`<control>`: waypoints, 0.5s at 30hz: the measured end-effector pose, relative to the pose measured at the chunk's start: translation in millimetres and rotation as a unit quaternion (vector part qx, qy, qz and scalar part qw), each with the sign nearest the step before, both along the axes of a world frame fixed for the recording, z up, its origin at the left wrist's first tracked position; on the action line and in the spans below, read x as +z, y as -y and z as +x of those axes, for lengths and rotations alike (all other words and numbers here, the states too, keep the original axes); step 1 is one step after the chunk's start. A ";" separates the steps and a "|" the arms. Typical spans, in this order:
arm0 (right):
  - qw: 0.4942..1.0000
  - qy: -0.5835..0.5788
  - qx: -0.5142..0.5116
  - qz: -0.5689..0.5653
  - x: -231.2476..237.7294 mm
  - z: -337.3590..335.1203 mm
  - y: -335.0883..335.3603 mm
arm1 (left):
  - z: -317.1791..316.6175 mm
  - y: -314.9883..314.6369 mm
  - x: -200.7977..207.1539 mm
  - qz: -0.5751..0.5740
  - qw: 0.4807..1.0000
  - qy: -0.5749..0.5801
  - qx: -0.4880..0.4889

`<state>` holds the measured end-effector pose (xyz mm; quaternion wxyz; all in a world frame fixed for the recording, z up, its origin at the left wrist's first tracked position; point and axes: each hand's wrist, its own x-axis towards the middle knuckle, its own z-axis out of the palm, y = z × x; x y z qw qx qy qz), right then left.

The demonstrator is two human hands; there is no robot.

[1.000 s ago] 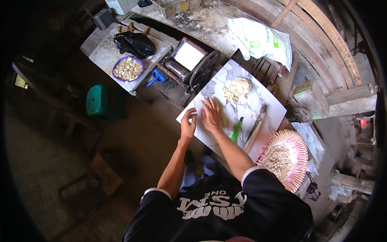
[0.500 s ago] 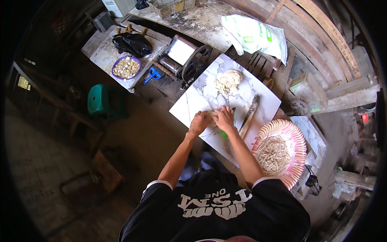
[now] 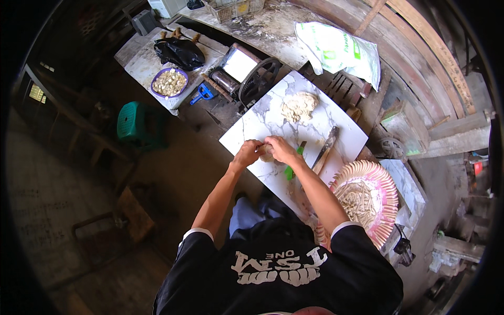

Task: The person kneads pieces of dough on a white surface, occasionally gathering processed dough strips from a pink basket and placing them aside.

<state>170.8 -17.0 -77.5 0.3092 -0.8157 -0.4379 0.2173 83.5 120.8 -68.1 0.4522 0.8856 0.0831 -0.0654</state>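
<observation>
A small pale piece of dough [image 3: 266, 154] is between my two hands over the near left side of a white marble-patterned board [image 3: 257, 126]. My left hand [image 3: 248, 153] curls its fingers round the dough's left side. From the right and top, my right hand [image 3: 282, 150] grips it, fingers bent; the dough is partly hidden. Beside my right hand lies a green-handled tool [image 3: 290, 172] with a dark end. Farther right rest a long dark blade-like tool [image 3: 328, 143] and a light wooden stick [image 3: 320, 161]. A larger lump of dough [image 3: 298, 107] sits toward the board's far side.
A pink basin [image 3: 379, 231] by my right arm holds dough strips, with more lined round its rim. Beyond the board stand a roller machine [image 3: 227, 81] with a wheel and a white sack [image 3: 341, 52]. Far left are a purple bowl [image 3: 169, 83] of pale pieces and a green stool [image 3: 134, 125].
Both hands have shifted slightly left and farther away with the dough piece between them. More of the green-handled tool now shows beside my right hand. The whole view has moved a little.
</observation>
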 end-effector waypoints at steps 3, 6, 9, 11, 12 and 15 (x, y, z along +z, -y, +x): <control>0.996 0.082 -0.011 0.035 -4.4 -17.5 4.5 | -9.1 10.4 -4.2 0.049 0.996 0.073 0.026; 0.985 0.159 -0.026 0.069 -3.5 -42.0 15.7 | -24.9 25.5 -23.1 0.190 0.968 0.157 0.040; 0.962 0.249 -0.028 0.106 -7.8 -55.9 29.7 | -36.3 41.7 -22.7 0.232 0.947 0.211 0.067; 0.957 0.279 -0.002 0.078 -11.0 -61.8 41.4 | -40.3 41.2 -20.6 0.226 0.946 0.223 0.063; 0.953 0.297 0.019 0.058 -13.0 -66.3 46.5 | -42.9 40.0 -19.7 0.220 0.945 0.237 0.058; 0.961 0.273 0.002 0.046 -27.2 -76.7 57.0 | -50.1 39.1 -12.0 0.168 0.946 0.273 0.045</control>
